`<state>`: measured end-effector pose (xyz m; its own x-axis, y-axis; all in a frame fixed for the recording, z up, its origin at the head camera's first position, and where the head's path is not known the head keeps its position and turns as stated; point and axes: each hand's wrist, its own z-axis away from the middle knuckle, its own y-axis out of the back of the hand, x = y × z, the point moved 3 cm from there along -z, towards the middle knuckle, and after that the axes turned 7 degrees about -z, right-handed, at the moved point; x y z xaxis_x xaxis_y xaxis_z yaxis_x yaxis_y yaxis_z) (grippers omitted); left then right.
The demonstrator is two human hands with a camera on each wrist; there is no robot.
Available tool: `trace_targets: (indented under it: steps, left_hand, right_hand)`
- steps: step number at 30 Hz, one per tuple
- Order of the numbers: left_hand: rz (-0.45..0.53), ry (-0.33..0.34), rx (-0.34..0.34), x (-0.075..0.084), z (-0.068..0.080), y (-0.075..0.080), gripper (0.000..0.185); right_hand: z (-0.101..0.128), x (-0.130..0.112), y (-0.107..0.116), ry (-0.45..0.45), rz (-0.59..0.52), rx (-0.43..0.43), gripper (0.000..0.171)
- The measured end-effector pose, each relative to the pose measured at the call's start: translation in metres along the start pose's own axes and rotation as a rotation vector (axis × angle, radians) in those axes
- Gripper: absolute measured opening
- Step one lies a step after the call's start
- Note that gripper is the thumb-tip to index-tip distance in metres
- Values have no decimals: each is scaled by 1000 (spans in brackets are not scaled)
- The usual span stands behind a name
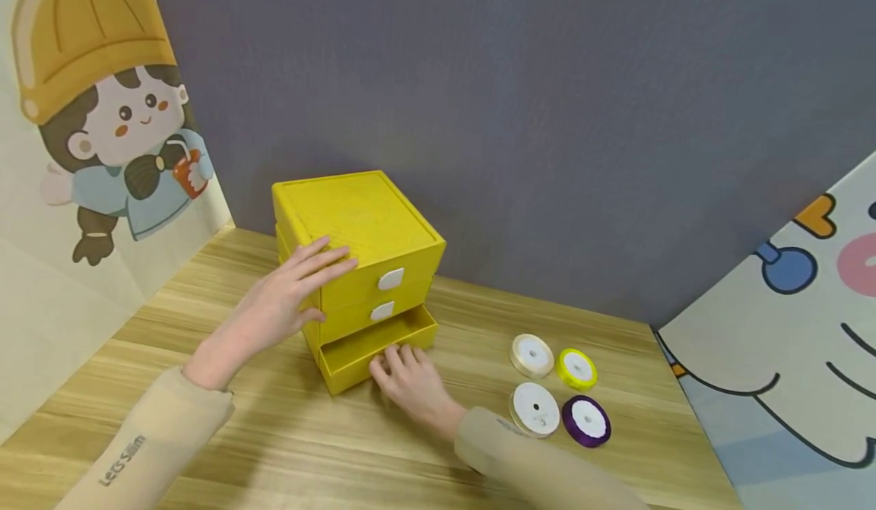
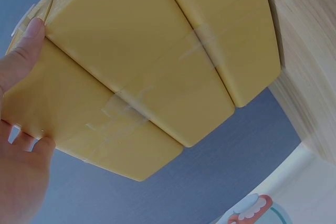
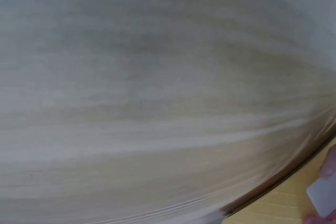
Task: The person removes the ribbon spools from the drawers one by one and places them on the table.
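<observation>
**Hands on the yellow drawer box**

The left hand (image 1: 284, 301) lies flat, fingers straight, against the left side of the yellow drawer box (image 1: 356, 225) at the back of the wooden table (image 1: 205, 419). The right hand (image 1: 411, 381) curls its fingers over the front of the open bottom drawer (image 1: 376, 346). Four ribbon spools (image 1: 557, 392) lie right.

We read this as a staged craft or recording corner rather than a lived-in room: wood-grain counter (image 1: 287, 449), plain grey backdrop wall (image 1: 547, 115), cartoon panels (image 1: 96, 115) propped left and right. Small yellow drawer box (image 1: 359, 267) and ribbon spools (image 1: 557, 392) suggest hobby work.
</observation>
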<state>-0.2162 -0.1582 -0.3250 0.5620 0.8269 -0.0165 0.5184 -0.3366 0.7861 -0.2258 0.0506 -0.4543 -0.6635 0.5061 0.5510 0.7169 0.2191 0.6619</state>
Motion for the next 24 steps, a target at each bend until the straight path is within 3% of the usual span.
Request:
trace_targets:
  steps: [8, 13, 24]
  left_hand:
    - [0, -15, 24, 2, -1, 1, 98]
    - [0, -17, 29, 2, -1, 1, 98]
    - [-4, -15, 28, 2, -2, 1, 98]
  right_hand:
    - [-7, -1, -7, 19, -7, -64, 35]
    - [-13, -1, -12, 33, 31, -93, 27]
    - [-24, -1, -25, 30, 83, -33, 32]
